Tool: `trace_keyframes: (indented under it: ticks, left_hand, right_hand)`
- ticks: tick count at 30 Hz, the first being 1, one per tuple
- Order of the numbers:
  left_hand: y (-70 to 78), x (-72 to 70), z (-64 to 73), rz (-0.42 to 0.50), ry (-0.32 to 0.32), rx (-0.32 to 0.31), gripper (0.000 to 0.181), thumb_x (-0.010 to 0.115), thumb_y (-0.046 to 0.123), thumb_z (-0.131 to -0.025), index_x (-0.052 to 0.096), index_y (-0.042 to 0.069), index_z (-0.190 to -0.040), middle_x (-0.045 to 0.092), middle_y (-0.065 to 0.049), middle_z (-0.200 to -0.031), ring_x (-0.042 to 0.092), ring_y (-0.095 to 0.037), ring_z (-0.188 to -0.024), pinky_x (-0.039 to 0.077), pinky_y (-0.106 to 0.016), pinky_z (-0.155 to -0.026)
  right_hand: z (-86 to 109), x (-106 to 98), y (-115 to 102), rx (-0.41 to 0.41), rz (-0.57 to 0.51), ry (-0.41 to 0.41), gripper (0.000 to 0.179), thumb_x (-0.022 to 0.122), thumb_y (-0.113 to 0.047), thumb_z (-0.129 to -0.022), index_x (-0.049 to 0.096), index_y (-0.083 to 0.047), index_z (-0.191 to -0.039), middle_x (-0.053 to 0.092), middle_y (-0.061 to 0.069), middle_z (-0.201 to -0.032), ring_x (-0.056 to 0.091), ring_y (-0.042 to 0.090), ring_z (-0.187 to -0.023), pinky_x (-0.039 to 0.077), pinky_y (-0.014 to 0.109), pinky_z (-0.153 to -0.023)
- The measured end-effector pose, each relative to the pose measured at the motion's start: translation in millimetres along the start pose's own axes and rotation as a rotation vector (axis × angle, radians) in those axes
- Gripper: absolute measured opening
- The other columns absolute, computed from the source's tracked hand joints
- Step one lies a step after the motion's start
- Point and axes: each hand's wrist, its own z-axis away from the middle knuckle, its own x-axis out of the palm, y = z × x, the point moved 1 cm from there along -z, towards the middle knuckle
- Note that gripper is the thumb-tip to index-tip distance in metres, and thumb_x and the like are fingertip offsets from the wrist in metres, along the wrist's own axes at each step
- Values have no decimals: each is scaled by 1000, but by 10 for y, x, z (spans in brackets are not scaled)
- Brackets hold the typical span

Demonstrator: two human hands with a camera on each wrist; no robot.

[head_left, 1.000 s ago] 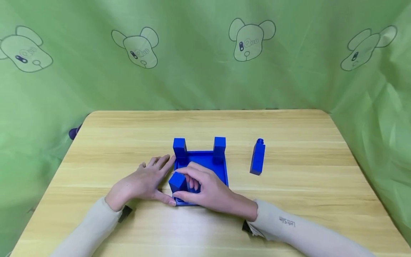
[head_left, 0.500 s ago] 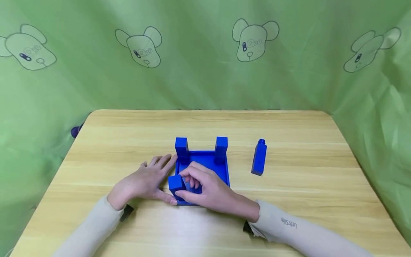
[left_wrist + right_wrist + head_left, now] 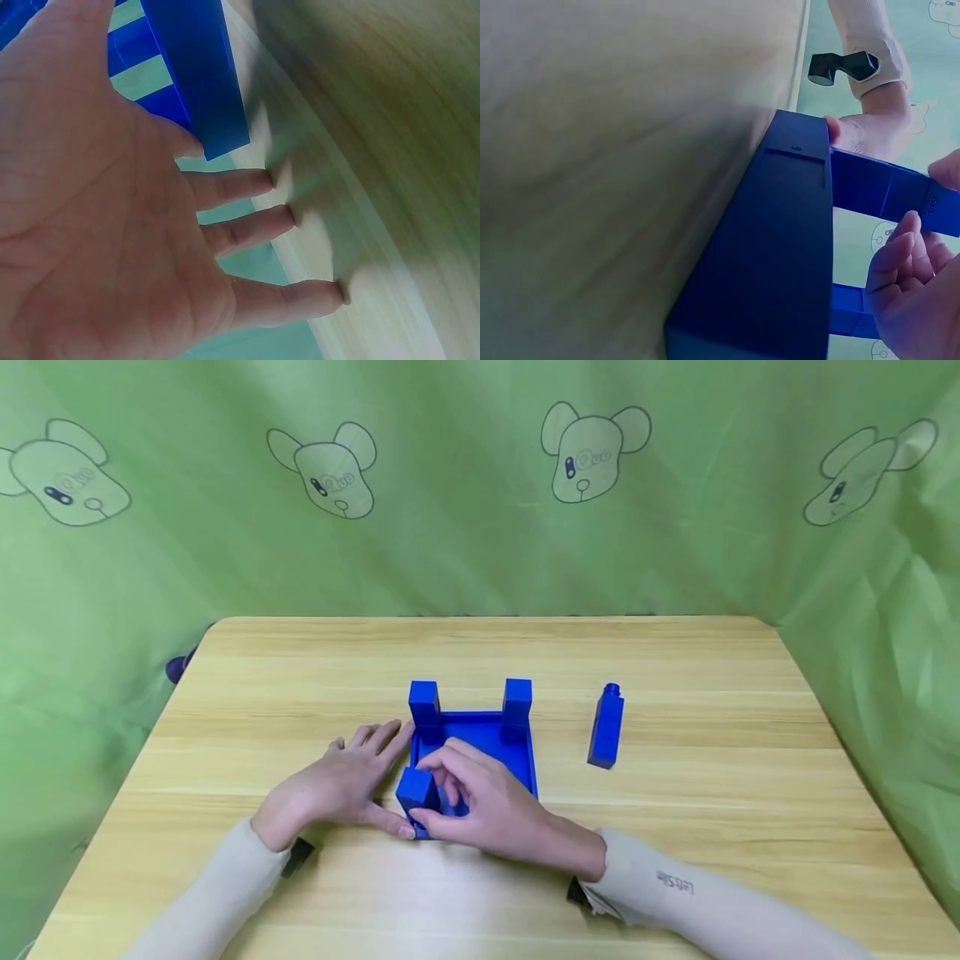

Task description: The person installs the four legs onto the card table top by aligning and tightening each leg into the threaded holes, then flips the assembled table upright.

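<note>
A shallow square blue tray-like base [image 3: 474, 733] lies on the table, with two square blue posts standing at its far left [image 3: 424, 700] and far right corners. Over its near left corner my right hand [image 3: 491, 802] pinches a third blue post [image 3: 417, 787] between thumb and fingers. That post stands upright there; its lower end is hidden. My left hand [image 3: 337, 787] is spread along the base's left side, thumb at the near corner and index fingertip by the far one. In the left wrist view its fingers [image 3: 247, 229] are extended, touching the tabletop.
One loose blue post [image 3: 605, 731] with a threaded round end lies to the right of the base. Wooden tabletop [image 3: 712, 827] surrounds everything. Green curtain [image 3: 465, 552] with printed animal heads hangs behind and at the sides. A dark purple object [image 3: 177, 668] shows past the table's left edge.
The post in my right hand has turned about its upright axis, its top face changing angle. My left hand keeps its place against the base. The head view has shifted slightly.
</note>
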Motion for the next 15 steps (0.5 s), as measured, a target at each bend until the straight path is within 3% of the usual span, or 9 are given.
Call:
trace_keyframes:
  ticks: [10, 15]
  left_hand:
    - [1, -27, -27, -13, 19, 8, 146, 75, 89, -76, 3, 12, -177, 17, -24, -178, 23, -50, -159, 29, -85, -112]
    - [5, -4, -8, 0, 8, 3, 146, 76, 88, -76, 2, 12, -177, 17, -24, -178, 22, -51, -159, 28, -85, -112]
  right_hand:
    - [-39, -28, 1, 41, -30, -42, 43, 88, -24, -95, 67, -17, -132, 55, -6, -92, 54, 4, -75, 49, 22, -64]
    - [-24, 4, -11, 65, -66, -49, 32, 89, -25, -96, 65, -18, -117, 55, -7, -85, 54, 5, -70, 49, 21, -61]
